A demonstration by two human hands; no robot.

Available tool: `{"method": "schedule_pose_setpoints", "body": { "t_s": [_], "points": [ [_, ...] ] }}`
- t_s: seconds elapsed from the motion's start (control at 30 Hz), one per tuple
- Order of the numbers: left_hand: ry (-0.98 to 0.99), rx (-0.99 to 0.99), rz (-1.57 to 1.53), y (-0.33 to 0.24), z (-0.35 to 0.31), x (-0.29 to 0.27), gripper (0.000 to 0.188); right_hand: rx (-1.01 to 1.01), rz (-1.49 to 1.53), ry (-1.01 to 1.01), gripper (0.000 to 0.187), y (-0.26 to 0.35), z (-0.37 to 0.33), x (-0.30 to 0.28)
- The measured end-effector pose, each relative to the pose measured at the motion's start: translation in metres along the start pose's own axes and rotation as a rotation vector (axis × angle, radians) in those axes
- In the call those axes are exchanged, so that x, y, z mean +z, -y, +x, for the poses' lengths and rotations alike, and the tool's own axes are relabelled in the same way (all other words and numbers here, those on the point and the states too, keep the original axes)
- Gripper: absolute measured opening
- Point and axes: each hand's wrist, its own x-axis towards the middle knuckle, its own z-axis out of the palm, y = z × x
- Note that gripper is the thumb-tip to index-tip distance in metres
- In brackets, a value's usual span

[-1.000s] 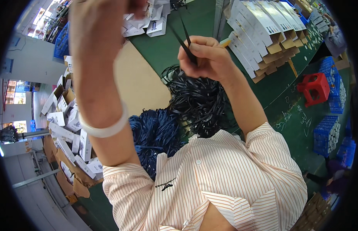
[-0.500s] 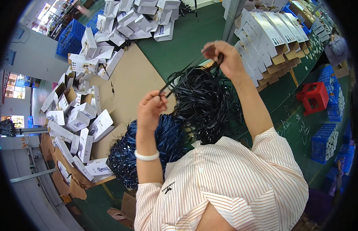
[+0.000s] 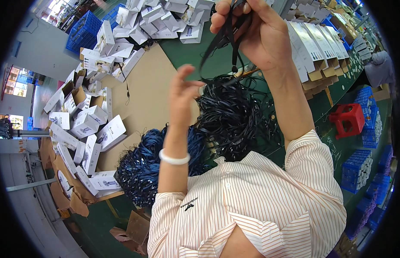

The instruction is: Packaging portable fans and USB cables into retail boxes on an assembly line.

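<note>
My right hand (image 3: 266, 41) is raised high at the top, its fingers closed on a looped black lanyard (image 3: 221, 41) with a small dark fitting at its lower end. Lower and to its left, my left hand (image 3: 185, 92) is blurred by motion, its fingers apart and seemingly holding nothing. Beside its fingertips lies a large tangled heap of black lanyards (image 3: 232, 116); whether they touch cannot be told. A heap of dark blue straps (image 3: 150, 148), partly behind my left forearm, sits close to my body.
Small white boxes (image 3: 86, 122) crowd the left of the brown board (image 3: 148, 81), and more boxes (image 3: 165, 21) are piled at the back. Opened cartons (image 3: 320, 47) stand in rows at the right. A red stool (image 3: 348, 119) and blue crates (image 3: 357, 170) stand beyond the green table.
My right hand has risen toward the top with the lanyard. My left hand has let go of the strap, opened its fingers and moved slightly up and right.
</note>
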Motion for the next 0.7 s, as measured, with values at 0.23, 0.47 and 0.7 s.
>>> {"method": "schedule_pose_setpoints", "body": {
  "t_s": [0.23, 0.47, 0.7],
  "points": [
    [0.333, -0.216, 0.117, 0.064, 0.004, 0.047, 0.02, 0.073, -0.003, 0.198, 0.028, 0.034, -0.015, 0.004],
    [0.172, -0.134, 0.057, -0.002, -0.015, 0.043, 0.024, 0.316, 0.028, -0.203, 0.03, -0.028, -0.09, -0.051],
    [0.18, -0.242, 0.198, 0.001, -0.042, -0.027, 0.042, 0.164, 0.03, -0.45, 0.027, -0.017, -0.114, -0.1]
  ]
}}
